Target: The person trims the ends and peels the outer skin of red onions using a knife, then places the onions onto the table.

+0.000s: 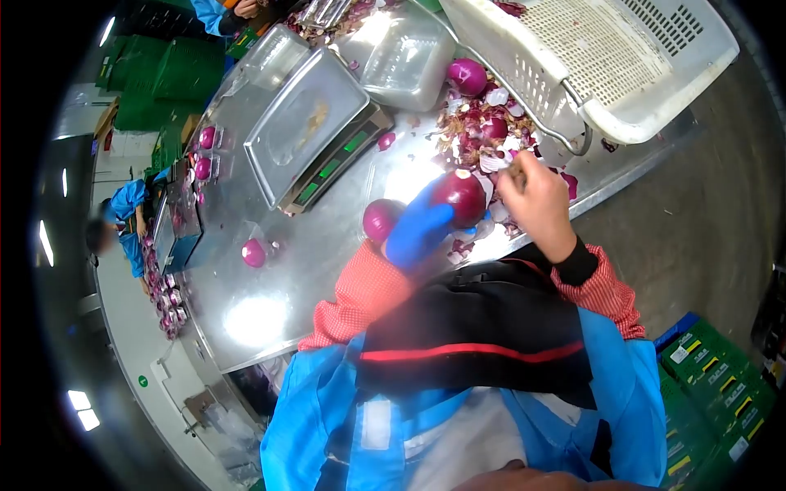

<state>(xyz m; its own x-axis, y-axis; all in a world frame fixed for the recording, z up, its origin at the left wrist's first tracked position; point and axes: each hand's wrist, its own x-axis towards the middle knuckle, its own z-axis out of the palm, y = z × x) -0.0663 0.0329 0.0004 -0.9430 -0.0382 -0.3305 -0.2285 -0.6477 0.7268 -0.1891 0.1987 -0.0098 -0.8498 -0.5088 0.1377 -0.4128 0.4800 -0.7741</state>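
Note:
My left hand [422, 229], in a blue glove, is wrapped round a peeled red onion [463, 199] whose pale cut end faces up. Bare and curled into a pinch, my right hand [536, 196] is just right of that onion; whatever sits between its fingertips is too small to make out. Another red onion [379, 219] lies against the left side of the gloved hand. Loose onion skins [475, 123] are heaped on the metal table [327, 245] beyond both hands, with a further red onion [467, 77] on top.
A white plastic basket [565, 74] with a metal handle stands at the back right. Left of it are a clear plastic tub [409, 65] and a weighing scale [315, 123]. A packed onion [253, 253] lies at left. Other people [128, 209] work beyond. Green crates [712, 393] stand lower right.

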